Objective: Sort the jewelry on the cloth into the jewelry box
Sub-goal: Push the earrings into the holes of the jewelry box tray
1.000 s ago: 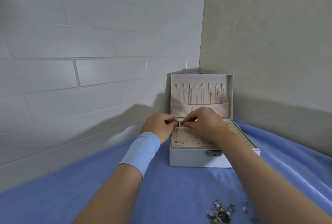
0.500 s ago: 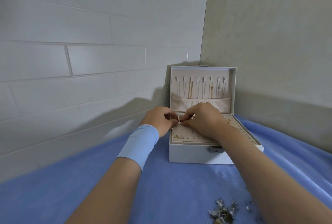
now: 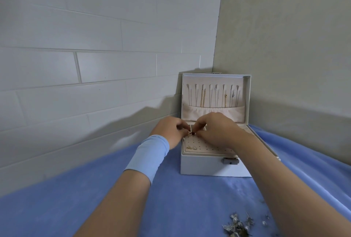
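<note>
A white jewelry box (image 3: 201, 167) stands open on the blue cloth (image 3: 171, 198) in the wall corner. Thin chains hang in its raised lid (image 3: 214, 94). Its beige tray (image 3: 207, 146) has rows of small holes, with two earrings (image 3: 191, 148) at the front left. My left hand (image 3: 171, 132) and my right hand (image 3: 216, 130) meet over the tray's back left. Both pinch a small earring (image 3: 191, 133) between their fingertips. A pile of loose jewelry (image 3: 239, 225) lies on the cloth at the bottom right.
A white brick wall (image 3: 95, 65) runs along the left and a grey wall (image 3: 284, 47) along the right, meeting behind the box. A metal clasp (image 3: 230, 161) sticks out from the box front. A light blue band (image 3: 149, 156) wraps my left wrist.
Both hands stay pinched together over the tray's back left. The camera has tilted, so the box sits slightly lower in view.
</note>
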